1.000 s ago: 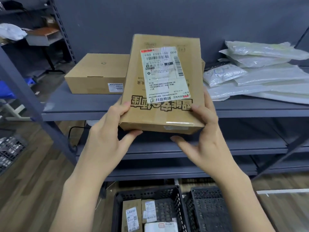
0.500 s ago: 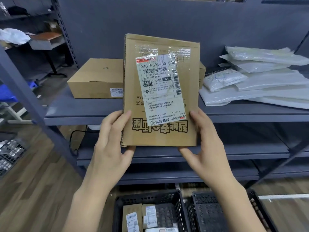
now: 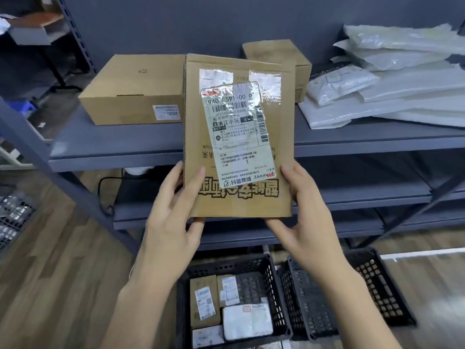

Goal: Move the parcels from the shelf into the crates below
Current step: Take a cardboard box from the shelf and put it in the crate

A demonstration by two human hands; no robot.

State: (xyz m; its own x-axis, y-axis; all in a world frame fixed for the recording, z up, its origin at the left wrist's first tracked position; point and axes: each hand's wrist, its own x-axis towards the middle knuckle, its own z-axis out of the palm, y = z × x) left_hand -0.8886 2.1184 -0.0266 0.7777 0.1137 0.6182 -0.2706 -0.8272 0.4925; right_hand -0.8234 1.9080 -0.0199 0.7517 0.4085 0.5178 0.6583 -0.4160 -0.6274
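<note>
Holding a flat cardboard parcel upright before a grey metal shelf, the left hand and right hand grip its lower corners, fingers partly hidden behind it. It covers part of two boxes on the shelf. Two black crates sit below on wooden flooring; the left one's parcels are cut off.

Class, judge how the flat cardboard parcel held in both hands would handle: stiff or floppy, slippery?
The cardboard parcel probably stays stiff: it stands upright, held only at its bottom by the left hand and right hand. Its glossy tape may be slippery.
</note>
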